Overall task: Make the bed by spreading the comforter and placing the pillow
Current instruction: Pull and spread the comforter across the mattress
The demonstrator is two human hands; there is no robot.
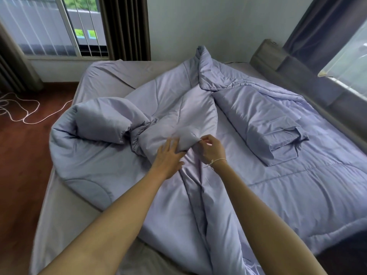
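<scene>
Right hand [211, 149] grip pinches a comforter [178, 108] corner fold; left hand [168, 157] flat, fingers spread, just beside; pillow [266, 124] right of grip.

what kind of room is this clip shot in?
Almost certainly a bedroom in a home or rental. A large bed fills the view, with a rumpled lavender comforter and a pillow on it; curtained windows and a wood floor surround it.

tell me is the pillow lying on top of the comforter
Yes, the pillow lies on the spread right part of the comforter, away from both hands.
</scene>
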